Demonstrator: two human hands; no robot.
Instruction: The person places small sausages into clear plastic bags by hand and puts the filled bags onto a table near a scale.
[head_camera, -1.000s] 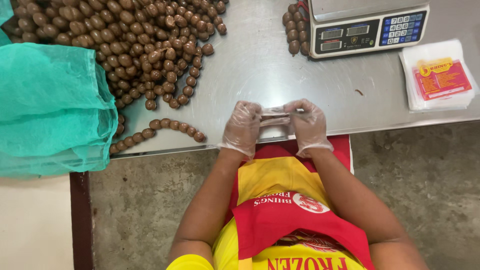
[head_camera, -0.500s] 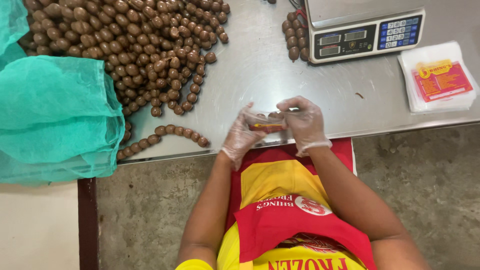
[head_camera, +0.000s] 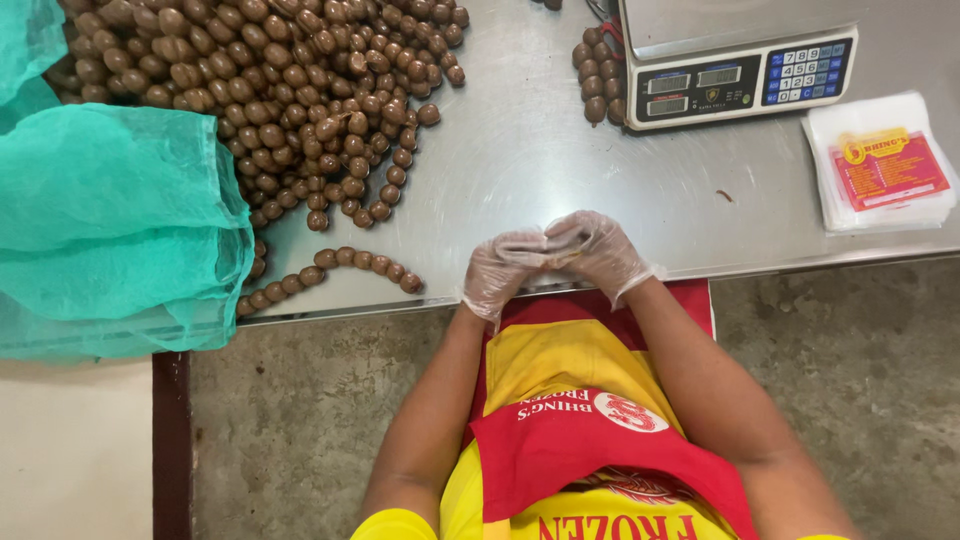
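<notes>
Both my hands wear thin clear gloves and meet at the near edge of the steel table (head_camera: 560, 170). My left hand (head_camera: 500, 268) and my right hand (head_camera: 598, 250) are closed together around a small clear packet (head_camera: 552, 254) with something brown inside; most of it is hidden by my fingers. A curved row of brown balls (head_camera: 335, 268) lies to the left of my hands. A large heap of the same brown balls (head_camera: 270, 90) covers the far left of the table.
A digital scale (head_camera: 740, 70) stands at the back right, with a few brown balls (head_camera: 595, 75) beside it. A stack of clear bags with red and yellow labels (head_camera: 880, 165) lies at the right. Teal netting (head_camera: 110, 230) drapes over the table's left edge.
My hands have drawn closer together over the packet, which was stretched between them before and is now mostly covered by my fingers.
</notes>
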